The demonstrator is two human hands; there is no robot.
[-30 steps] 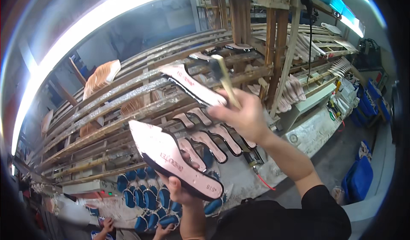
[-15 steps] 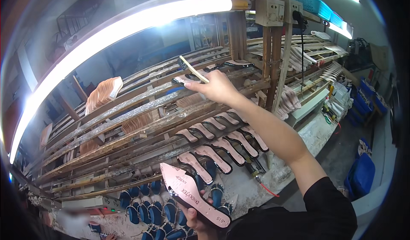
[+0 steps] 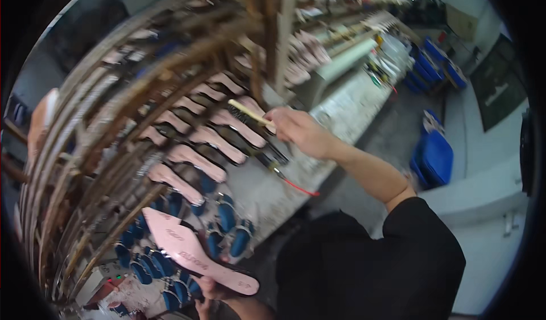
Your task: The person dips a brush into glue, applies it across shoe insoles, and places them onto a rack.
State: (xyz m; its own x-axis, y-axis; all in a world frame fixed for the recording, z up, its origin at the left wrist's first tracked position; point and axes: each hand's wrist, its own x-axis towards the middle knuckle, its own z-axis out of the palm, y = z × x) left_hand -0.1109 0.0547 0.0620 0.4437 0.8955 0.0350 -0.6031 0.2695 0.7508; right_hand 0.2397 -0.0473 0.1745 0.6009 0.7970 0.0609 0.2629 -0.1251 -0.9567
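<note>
My left hand (image 3: 211, 290) grips a pointed pink shoe insole (image 3: 190, 254) with a dark edge, near its narrow heel end. The printed pink face is turned up, with the toe pointing to the upper left. My right hand (image 3: 301, 132) is closed around the pale wooden handle of a brush (image 3: 248, 113) with dark bristles. That brush appears above a row of similar pink insoles (image 3: 213, 141) laid side by side at the rack's lower edge; whether it touches one I cannot tell. The insole held low stands apart from the brush.
Slatted wooden racks (image 3: 102, 138) fill the left, blurred by motion. Blue shoe parts (image 3: 226, 215) stand on the worktable (image 3: 267, 197) beneath. A red hose (image 3: 298, 187) runs from a dark tool near the row. Blue bins (image 3: 435, 160) stand on the floor at right.
The view has swung to the right and down. My right hand, with the brush, has gone from the upper rack slats to over the lower row of insoles. My left hand still holds its insole.
</note>
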